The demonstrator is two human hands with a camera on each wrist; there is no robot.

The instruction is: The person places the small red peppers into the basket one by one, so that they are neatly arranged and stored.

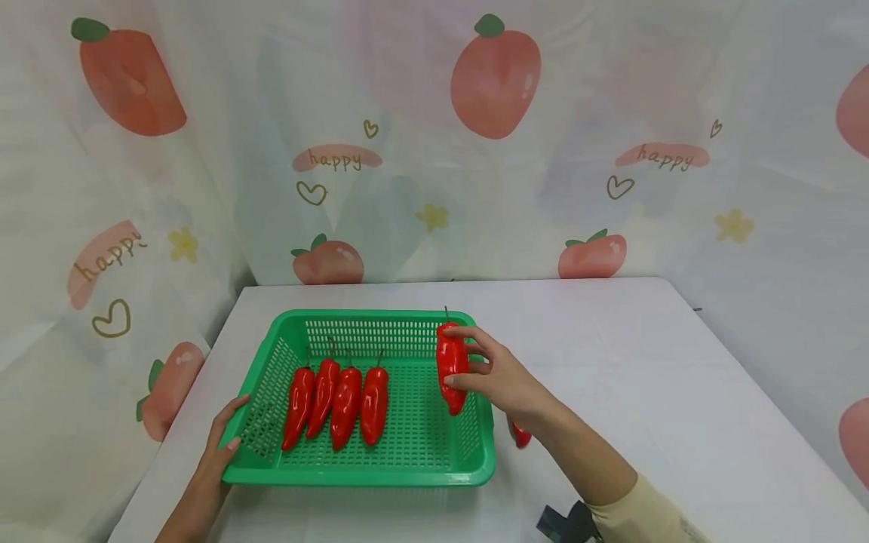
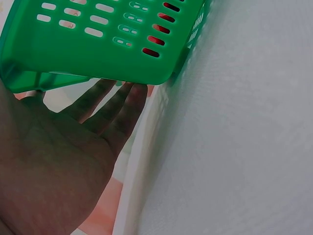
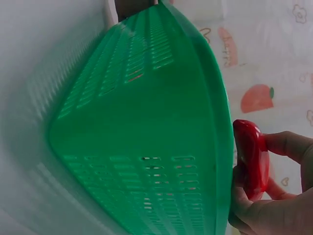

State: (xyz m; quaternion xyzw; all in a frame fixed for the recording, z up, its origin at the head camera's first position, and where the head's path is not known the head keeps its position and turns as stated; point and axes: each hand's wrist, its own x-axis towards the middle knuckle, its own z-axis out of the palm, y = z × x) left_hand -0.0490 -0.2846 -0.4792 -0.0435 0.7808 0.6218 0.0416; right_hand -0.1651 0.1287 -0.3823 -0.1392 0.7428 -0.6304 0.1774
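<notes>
A green plastic basket (image 1: 360, 477) stands on the white table, with several red chili peppers (image 1: 346, 407) lying side by side in its left half, stems toward the back. Over the basket's right end, my right hand (image 1: 498, 373) pinches one more red pepper (image 1: 452, 366) between thumb and fingers, stem up. The right wrist view shows that held pepper (image 3: 252, 159) just beyond the rim. My left hand (image 1: 213, 460) holds the basket's left rim; in the left wrist view the fingers (image 2: 100, 115) reach up to the rim's edge.
Another red pepper (image 1: 520, 435) lies on the table right of the basket, mostly hidden by the right forearm. A dark strap-like object (image 1: 570, 523) shows at the right sleeve. Fruit-patterned cloth (image 1: 434, 151) hangs behind and beside the table (image 1: 611, 339).
</notes>
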